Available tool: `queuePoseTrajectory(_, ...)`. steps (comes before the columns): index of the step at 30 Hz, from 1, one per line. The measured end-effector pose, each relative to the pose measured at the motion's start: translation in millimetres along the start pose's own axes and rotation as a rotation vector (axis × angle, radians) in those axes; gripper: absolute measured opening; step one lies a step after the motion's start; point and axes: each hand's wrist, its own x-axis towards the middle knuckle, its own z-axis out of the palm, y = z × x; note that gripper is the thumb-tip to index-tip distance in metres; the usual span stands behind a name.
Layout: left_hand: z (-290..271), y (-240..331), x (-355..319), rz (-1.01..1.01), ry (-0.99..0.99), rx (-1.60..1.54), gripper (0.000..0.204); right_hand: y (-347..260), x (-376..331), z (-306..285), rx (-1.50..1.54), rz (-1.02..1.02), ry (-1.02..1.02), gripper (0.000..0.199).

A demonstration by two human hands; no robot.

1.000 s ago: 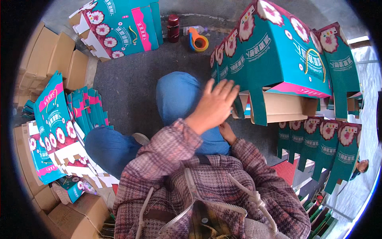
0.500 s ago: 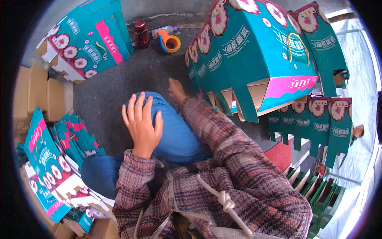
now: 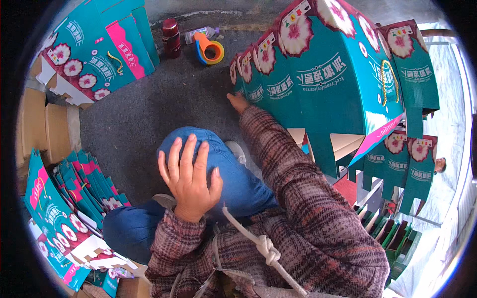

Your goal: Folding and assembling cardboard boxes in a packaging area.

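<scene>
My left hand [image 3: 191,181] is held over my bent knee in blue jeans [image 3: 223,171], its fingers stretched and spread with nothing in them. My right arm reaches forward, and my right hand [image 3: 238,103] is at the left side of a row of standing teal cartons with pink bands and round fruit-slice pictures. A thumb or finger points out to the left; the other fingers are hidden by the cartons. The nearest carton [image 3: 323,84] is large, has a gold cord handle [image 3: 388,82] on its right face, and its lower flaps hang unfolded.
A stack of flattened teal cartons [image 3: 94,59] leans at the far left. More folded ones [image 3: 84,181] lie by my left leg, near brown boxes [image 3: 57,130]. A dark red bottle [image 3: 171,39], a clear bottle [image 3: 200,35] and a tape roll [image 3: 212,53] are at the back. More cartons [image 3: 420,164] stand right.
My right hand has moved from beside my knee to the edge of the carton row. My left hand stays spread over the knee. The view has shifted somewhat.
</scene>
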Motion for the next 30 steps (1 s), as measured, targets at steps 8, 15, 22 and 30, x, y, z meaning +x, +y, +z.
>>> queuePoseTrajectory(8,3.3,10.2,8.0,0.023,-0.028,0.021,0.047,29.5,13.2,-5.7,0.076,0.000,-0.089,0.076)
queuePoseTrajectory(15,0.4,18.8,6.7,0.000,-0.051,0.073,0.047,29.7,25.9,1.0,0.036,0.069,-0.123,0.071)
queuePoseTrajectory(22,7.6,26.0,16.8,0.022,-0.045,0.065,0.046,86.4,98.5,-39.1,0.035,0.058,-0.163,0.066)
queuePoseTrajectory(30,8.3,37.1,20.7,-0.007,-0.060,0.120,0.047,84.6,96.9,-109.4,-0.063,0.094,-0.357,0.072)
